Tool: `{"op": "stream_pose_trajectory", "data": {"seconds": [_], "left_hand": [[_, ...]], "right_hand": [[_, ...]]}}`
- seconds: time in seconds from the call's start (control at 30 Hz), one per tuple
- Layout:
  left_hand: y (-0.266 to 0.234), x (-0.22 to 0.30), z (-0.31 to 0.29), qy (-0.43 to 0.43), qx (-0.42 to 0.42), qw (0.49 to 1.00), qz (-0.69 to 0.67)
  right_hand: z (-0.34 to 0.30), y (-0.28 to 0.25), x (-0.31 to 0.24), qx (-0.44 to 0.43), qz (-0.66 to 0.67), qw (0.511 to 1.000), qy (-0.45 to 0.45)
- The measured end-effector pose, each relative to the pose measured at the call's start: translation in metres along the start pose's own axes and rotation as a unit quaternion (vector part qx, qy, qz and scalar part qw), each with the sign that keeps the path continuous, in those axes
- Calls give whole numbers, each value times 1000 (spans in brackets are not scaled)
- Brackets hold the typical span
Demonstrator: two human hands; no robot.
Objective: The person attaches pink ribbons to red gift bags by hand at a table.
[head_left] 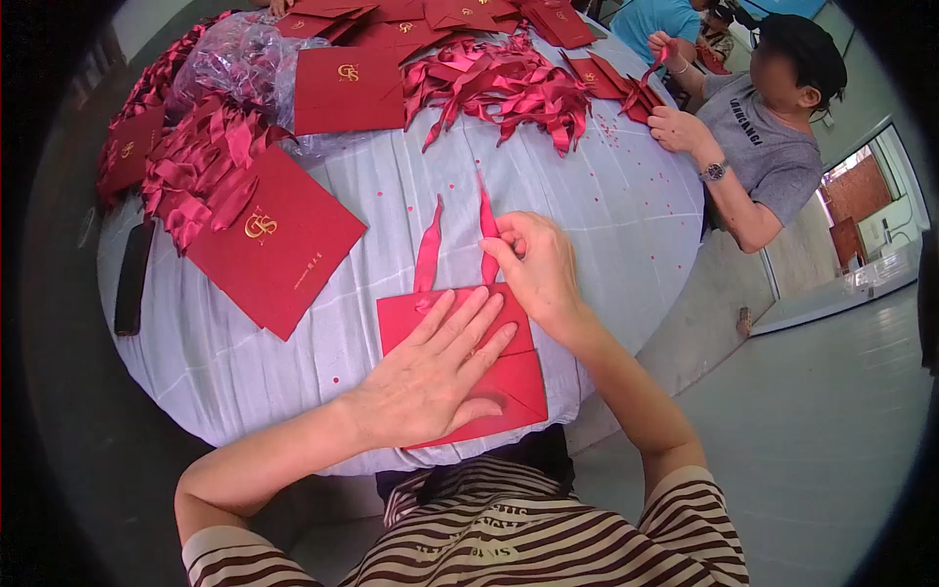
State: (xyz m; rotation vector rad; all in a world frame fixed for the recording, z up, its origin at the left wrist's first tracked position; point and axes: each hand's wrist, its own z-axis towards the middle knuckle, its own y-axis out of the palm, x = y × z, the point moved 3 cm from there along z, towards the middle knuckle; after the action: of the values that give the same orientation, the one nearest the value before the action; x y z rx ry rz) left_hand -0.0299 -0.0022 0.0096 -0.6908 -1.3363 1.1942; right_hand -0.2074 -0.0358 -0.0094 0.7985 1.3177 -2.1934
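So far, the red paper bag [518, 377] lies flat on the cloth-covered table [626, 264] right in front of the person, with two ribbon strips running out past its top edge. The left strip [427, 256] lies loose on the cloth; the right strip [486, 210] is pinched between the thumb and forefinger of the right hand [533, 264], just above the bag. The left hand [421, 382] rests palm down across the bag, fingers spread and holding nothing. Judging by this, the ribbon on this bag is mostly in place, with the right strip being drawn or straightened; whether it is fastened underneath cannot be told. Plenty seems left: a heap of loose ribbon [499, 88] and more red bags lie at the far side, and a co-worker's hand [682, 130] is at another group of bags. The bags at the left [279, 245] lie close to a ribbon bundle [201, 181], and part of that bundle covers them.

As for room, the near end of the bag sits close to the table's rim by the person's body, so there is little slack that way. Bare cloth, dotted with small red bits, stretches beyond the strips and to the right; on the left, a narrower strip of cloth separates the bag from the neighbouring bags.
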Motion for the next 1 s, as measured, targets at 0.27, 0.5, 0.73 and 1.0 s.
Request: {"op": "stream_pose_trajectory", "data": {"seconds": [0.27,0.5,0.73,1.0], "left_hand": [[1,-1,-1,4,12,1000,-26],[-1,-2,-7,73,36,996,-48],[4,0,-7,93,44,993,-63],[9,2,-9,85,66,994,-32]], "right_hand": [[12,-16,1,98,-5,994,51],[10,0,-35,-230,58,969,64],[17,10,-64,-322,-109,938,68],[0,25,-56,-264,44,950,159]]}}
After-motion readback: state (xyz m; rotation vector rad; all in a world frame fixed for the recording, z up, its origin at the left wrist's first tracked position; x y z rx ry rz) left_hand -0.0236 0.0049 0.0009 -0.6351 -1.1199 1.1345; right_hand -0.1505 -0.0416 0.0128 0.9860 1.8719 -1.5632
